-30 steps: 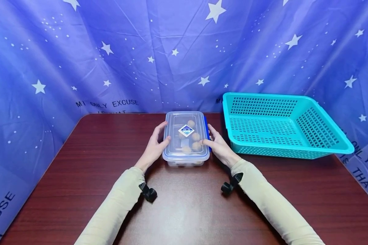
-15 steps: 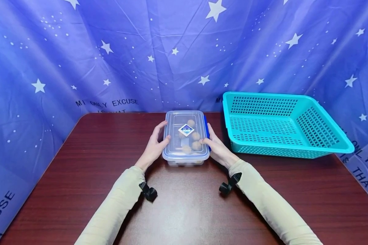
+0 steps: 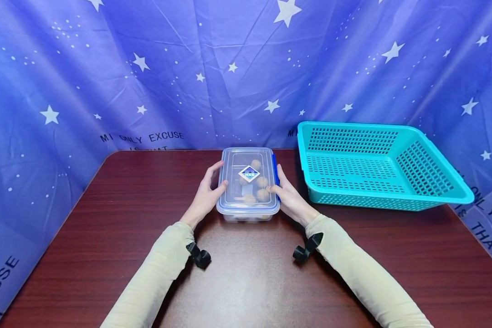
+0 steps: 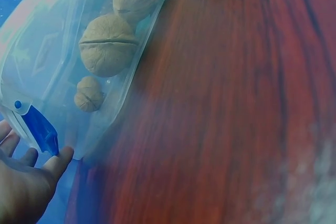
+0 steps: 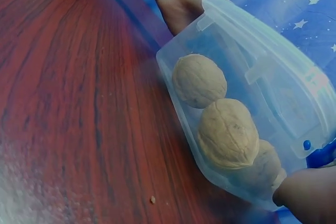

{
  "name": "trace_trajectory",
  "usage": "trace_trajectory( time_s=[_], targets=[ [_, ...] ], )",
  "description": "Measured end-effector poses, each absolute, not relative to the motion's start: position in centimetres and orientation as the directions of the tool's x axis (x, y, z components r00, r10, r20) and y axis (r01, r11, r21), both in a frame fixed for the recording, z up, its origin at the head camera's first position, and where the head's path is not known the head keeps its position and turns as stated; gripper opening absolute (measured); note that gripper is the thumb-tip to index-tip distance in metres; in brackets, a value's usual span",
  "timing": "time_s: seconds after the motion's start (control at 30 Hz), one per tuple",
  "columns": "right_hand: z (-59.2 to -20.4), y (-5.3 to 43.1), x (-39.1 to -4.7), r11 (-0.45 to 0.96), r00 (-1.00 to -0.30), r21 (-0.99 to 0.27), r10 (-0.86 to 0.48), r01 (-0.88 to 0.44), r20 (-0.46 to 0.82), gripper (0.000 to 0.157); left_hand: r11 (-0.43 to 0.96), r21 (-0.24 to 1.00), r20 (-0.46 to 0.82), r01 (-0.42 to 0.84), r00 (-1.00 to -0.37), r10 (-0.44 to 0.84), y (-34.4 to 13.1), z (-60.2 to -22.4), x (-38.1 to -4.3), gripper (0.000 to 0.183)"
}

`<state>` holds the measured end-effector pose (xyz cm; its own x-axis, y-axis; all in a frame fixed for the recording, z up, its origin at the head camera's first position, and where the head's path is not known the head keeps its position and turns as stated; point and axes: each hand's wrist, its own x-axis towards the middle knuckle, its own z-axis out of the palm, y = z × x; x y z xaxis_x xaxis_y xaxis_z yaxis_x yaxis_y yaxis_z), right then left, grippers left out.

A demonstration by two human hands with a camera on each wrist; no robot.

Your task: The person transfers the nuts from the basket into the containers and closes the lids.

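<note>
A clear plastic food container (image 3: 233,157) stands on the table in the head view, its lid on and a diamond-shaped label (image 3: 249,173) on top. Several walnuts (image 5: 229,134) show through its walls. My left hand (image 3: 206,193) holds the left side, thumb at the lid's edge; in the left wrist view its fingers lie by a blue latch (image 4: 41,130). On the other side my right hand (image 3: 291,196) grips the container with the thumb over the lid's edge and the fingers by a blue latch strip (image 3: 276,171). The far fingertips of both hands are partly hidden.
A turquoise perforated basket (image 3: 365,200) stands at the table's back right, close to my right hand. The dark red wooden table (image 3: 119,237) reaches back to a blue star-printed curtain (image 3: 168,54). One small crumb (image 5: 153,199) lies on the wood.
My right hand has shifted slightly left against the container's side. The container, my left hand and the basket stay in place.
</note>
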<state>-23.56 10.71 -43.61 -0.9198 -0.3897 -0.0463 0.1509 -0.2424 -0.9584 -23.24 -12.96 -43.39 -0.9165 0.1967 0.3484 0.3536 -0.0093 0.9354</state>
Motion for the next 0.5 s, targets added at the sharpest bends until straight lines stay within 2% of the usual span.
trace_trajectory(
  time_s=[0.23,0.5],
  targets=[
    [-43.5,10.9,-23.5,-0.188,-0.920,-0.975,-0.391,0.121,-0.039,0.088,0.009,0.945,0.321,0.326,-0.933,0.161,-13.1,-45.1,-24.0,0.054],
    [-43.4,11.8,-23.5,-0.070,-0.896,-0.994,-0.443,0.081,-0.041,0.081,0.070,0.972,0.219,0.225,-0.972,0.088,-13.1,-44.5,-23.2,0.053]
  ],
)
